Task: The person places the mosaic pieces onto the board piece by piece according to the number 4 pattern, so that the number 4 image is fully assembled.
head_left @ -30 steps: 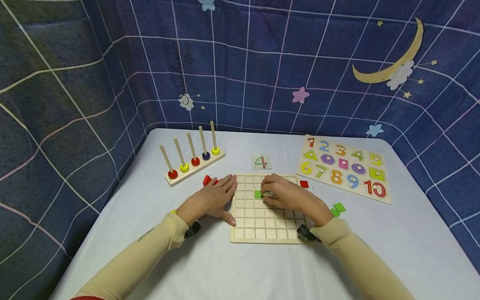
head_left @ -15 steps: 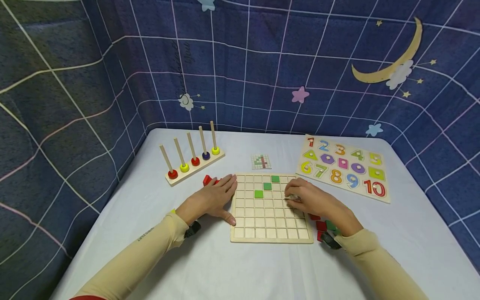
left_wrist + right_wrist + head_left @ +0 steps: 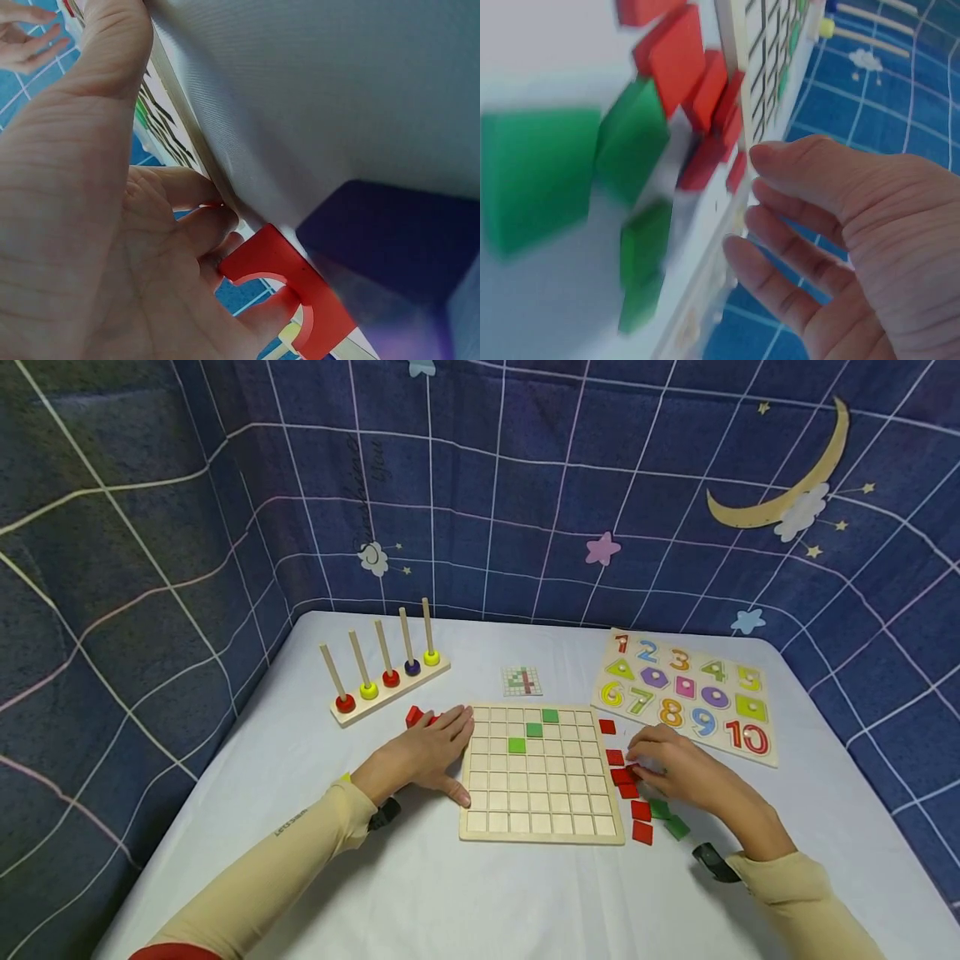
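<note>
Since the earlier frames, the right hand (image 3: pixel 678 768) has come off the grid board (image 3: pixel 542 837) and now sits over the loose tiles on the white table (image 3: pixel 480 902) just to the board's right; its fingers are loosely curved, fingertips at the red tiles (image 3: pixel 622 775), and whether one is already pinched I cannot tell; the left hand (image 3: pixel 427 756) has not shifted, lying flat with straight fingers against the board's left edge, a small red piece (image 3: pixel 414 717) just beyond its fingertips

Step in hand, as I judge it: fetching the next tile for the board; the next move calls for a clean pinch on a single tile from a close-packed, partly overlapping cluster, then seating it square in one cell while the left hand steadies the board

Board contents: three green tiles (image 3: pixel 534 730) stepping diagonally in the upper middle cells; all other cells bare; green spares (image 3: pixel 667 818) lie nearest the wrist; a small pattern card (image 3: pixel 522 682) lies beyond the board; the number puzzle (image 3: pixel 686 697) has its pieces seated; the peg rack (image 3: pixel 386 681) carries one ring per peg
</note>
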Motion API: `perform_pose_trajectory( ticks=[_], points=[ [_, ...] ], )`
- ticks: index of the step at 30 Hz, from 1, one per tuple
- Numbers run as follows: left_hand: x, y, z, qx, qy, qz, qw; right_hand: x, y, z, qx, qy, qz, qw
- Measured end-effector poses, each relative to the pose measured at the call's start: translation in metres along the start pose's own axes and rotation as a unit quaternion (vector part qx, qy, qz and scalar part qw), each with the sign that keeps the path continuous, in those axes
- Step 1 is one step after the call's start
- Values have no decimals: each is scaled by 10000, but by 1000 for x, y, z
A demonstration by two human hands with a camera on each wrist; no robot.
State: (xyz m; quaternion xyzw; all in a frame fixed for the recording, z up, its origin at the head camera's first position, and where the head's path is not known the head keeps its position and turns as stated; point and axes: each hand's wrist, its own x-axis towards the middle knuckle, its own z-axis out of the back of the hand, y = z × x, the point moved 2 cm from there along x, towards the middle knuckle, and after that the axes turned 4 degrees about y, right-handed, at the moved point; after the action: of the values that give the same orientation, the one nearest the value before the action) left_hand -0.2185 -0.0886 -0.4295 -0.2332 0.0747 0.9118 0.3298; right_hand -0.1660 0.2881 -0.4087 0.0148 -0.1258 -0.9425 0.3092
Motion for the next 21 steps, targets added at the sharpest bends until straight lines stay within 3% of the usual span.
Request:
perform_pose_trajectory(
  ticks=[8,21],
  points=[
    [1,0,-1,-8,-21,-19,10000,-21,-18,8,158,163,-796,9966],
    [0,0,-2,-11,-96,-49,9999,-36,-35,2,357,663,-942,9927]
  ],
)
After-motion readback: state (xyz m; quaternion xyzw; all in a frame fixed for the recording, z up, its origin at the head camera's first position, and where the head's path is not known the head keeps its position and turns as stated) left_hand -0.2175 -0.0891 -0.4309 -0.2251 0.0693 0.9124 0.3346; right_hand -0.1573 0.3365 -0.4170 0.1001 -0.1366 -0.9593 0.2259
